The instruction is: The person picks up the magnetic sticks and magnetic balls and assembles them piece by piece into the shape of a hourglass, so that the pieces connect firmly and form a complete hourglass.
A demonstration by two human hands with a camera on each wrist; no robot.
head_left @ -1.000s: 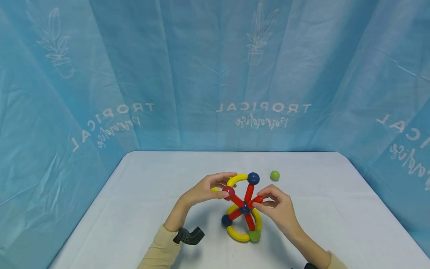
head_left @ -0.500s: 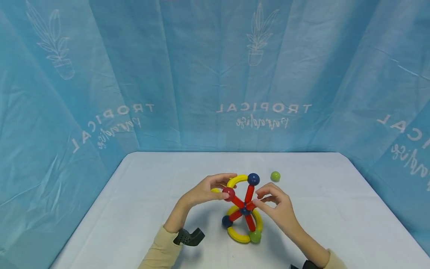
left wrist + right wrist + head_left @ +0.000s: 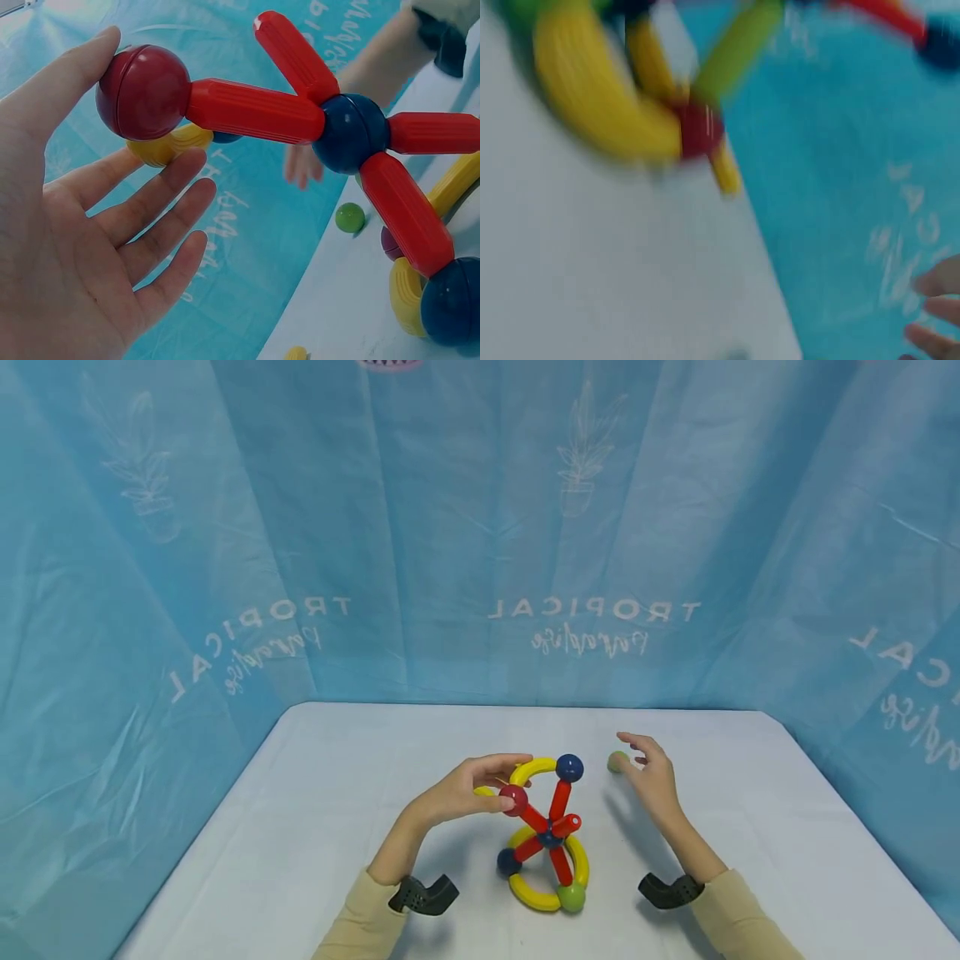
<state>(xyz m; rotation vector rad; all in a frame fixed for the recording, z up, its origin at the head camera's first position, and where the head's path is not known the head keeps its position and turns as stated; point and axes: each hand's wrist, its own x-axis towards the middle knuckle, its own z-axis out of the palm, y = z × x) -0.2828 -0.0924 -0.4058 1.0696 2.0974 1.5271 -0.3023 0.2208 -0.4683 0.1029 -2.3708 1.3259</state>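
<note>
A magnetic ball-and-stick model stands on the table, with red rods meeting at a central blue ball and yellow curved rods forming a ring at its base. My left hand pinches the model's upper red ball, thumb against its side and fingertips by a yellow curved rod behind. One short red rod sticks out towards me with a bare end. Beyond the model, my right hand reaches over a loose green ball, fingers spread, its thumb overlapping the ball.
The white table ends at a blue printed curtain along the back and sides. A navy ball tops the model. In the blurred right wrist view, a green rod meets a dark red ball.
My right hand has let go of the short red rod and moved up and right to the loose green ball. The left hand keeps its hold; the head view has shifted slightly.
</note>
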